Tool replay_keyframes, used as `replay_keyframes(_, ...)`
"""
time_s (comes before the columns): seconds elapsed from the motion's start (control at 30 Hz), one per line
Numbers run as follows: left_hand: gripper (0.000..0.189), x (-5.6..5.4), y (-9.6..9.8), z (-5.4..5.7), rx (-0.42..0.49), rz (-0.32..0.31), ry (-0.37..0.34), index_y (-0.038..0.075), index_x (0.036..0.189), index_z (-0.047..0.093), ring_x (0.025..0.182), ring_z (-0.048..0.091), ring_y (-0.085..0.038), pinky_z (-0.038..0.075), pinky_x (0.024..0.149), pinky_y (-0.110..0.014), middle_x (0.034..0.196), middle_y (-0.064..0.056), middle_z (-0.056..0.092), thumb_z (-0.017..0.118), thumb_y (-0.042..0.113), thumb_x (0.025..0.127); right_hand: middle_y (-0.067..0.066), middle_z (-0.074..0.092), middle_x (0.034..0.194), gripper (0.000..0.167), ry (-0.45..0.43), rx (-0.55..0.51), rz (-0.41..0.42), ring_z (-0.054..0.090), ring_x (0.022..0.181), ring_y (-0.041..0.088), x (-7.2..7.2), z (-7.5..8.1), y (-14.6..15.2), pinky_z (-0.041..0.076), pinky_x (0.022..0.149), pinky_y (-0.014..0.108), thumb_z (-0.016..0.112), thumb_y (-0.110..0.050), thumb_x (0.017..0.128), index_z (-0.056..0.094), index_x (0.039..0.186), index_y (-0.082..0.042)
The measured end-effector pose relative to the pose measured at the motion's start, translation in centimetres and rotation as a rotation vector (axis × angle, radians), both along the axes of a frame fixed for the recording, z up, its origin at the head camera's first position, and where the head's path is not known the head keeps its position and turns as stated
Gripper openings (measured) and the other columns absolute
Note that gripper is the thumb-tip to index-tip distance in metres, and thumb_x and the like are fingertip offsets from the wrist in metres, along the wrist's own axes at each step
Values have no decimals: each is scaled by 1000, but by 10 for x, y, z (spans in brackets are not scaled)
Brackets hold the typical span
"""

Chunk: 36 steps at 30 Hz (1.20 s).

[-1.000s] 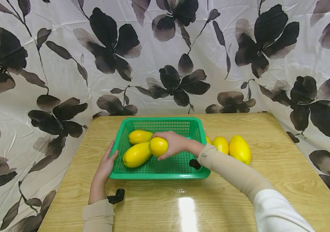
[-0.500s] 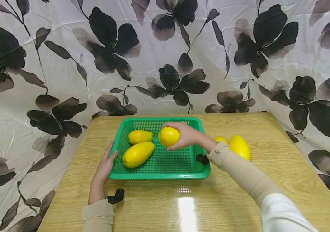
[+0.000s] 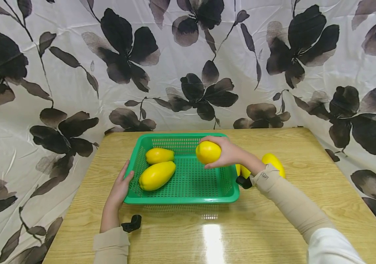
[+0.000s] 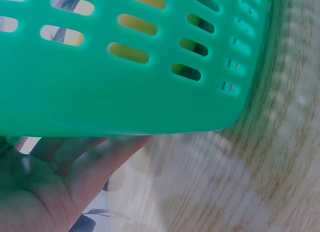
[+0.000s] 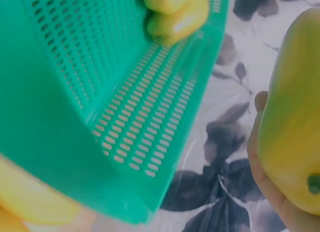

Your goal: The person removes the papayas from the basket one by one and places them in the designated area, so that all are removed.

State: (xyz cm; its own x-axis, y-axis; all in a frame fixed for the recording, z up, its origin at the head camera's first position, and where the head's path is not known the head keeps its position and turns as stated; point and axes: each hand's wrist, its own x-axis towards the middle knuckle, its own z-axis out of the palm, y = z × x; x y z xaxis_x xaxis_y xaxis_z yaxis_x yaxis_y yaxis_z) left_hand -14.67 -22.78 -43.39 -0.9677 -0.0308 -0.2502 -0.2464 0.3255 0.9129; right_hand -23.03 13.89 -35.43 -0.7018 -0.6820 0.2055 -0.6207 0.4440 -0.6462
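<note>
My right hand (image 3: 229, 152) grips a yellow papaya (image 3: 208, 152) above the right part of a green plastic basket (image 3: 182, 200). In the right wrist view this papaya (image 5: 295, 122) is greenish on one side, with a small green stem stub, and fingers wrap its edge. Two more papayas lie inside the basket at the left, a smaller one (image 3: 159, 156) behind a longer one (image 3: 157, 176). My left hand (image 3: 120, 189) rests against the basket's left side with its fingers fairly straight; in the left wrist view they touch the basket (image 4: 115, 99) near its edge.
Right of the basket, more yellow fruits lie on the wooden table (image 3: 174, 234); one (image 3: 275, 165) is partly behind my right forearm, others are mostly hidden. A floral cloth (image 3: 188, 66) hangs behind the table. Black wrist mounts (image 3: 132, 223) sit at both wrists.
My right hand has carried the papaya rightward and a little back, away from the two papayas lying in the basket. My left hand and the basket have stayed in place.
</note>
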Motion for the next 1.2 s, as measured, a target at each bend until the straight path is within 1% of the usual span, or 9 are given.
replay_keyframes(0.2,58,0,0,-3,15,-4,41,32,147,0,137,-6,-32,3,105,-59,153,-4,-6,30,42,99,3,55,113,69,-26,7,-47,54,89,21,5,0,17,48,70,36,83,-29,62,51,122,-17)
replay_keyframes(0.3,59,2,1,-2,23,8,54,33,147,3,137,-6,-35,3,103,-62,153,-7,-4,32,45,98,3,55,112,70,-17,21,-57,53,89,21,9,-2,24,48,69,35,83,-30,62,51,122,-17)
replay_keyframes(0.43,59,2,2,-2,14,9,46,31,148,2,137,-5,-35,3,103,-62,153,-7,-4,32,44,98,3,57,109,70,0,6,-63,54,86,20,14,-3,33,48,68,35,82,-30,62,50,123,-16)
replay_keyframes(0.47,59,2,1,-2,7,0,40,31,148,1,137,-6,-33,3,103,-61,153,-5,-4,31,44,98,3,57,108,69,1,-2,-65,55,85,20,15,-4,35,48,68,35,82,-29,62,51,122,-16)
replay_keyframes(0.6,57,1,1,-2,-1,2,23,29,148,0,137,-6,-32,3,104,-60,153,-4,-4,30,40,100,1,58,107,69,11,-12,-81,55,84,19,22,-5,43,48,68,34,83,-30,62,51,122,-19)
replay_keyframes(0.67,57,1,1,-1,-6,3,19,29,148,0,137,-6,-32,3,104,-60,153,-3,-5,29,39,100,1,58,108,69,11,-12,-100,55,85,18,26,-6,47,47,69,34,83,-30,62,51,122,-19)
replay_keyframes(0.87,56,1,1,0,-17,1,20,32,147,0,137,-6,-32,3,104,-60,153,-3,-4,29,39,100,4,58,108,69,8,-16,-171,55,84,19,37,-13,60,47,68,35,82,-30,63,50,122,-15)
replay_keyframes(1.1,55,1,1,1,-9,5,8,37,146,-1,137,-6,-31,4,104,-60,153,-2,-5,29,41,99,4,57,111,72,-48,-25,-240,56,84,20,50,-23,74,48,68,34,84,-27,62,49,123,-16)
replay_keyframes(1.2,56,1,1,1,-7,5,10,36,146,0,138,-6,-31,4,104,-60,153,-1,-5,29,41,99,5,57,110,73,-61,-17,-263,56,84,20,55,-28,80,48,68,34,84,-28,62,49,124,-15)
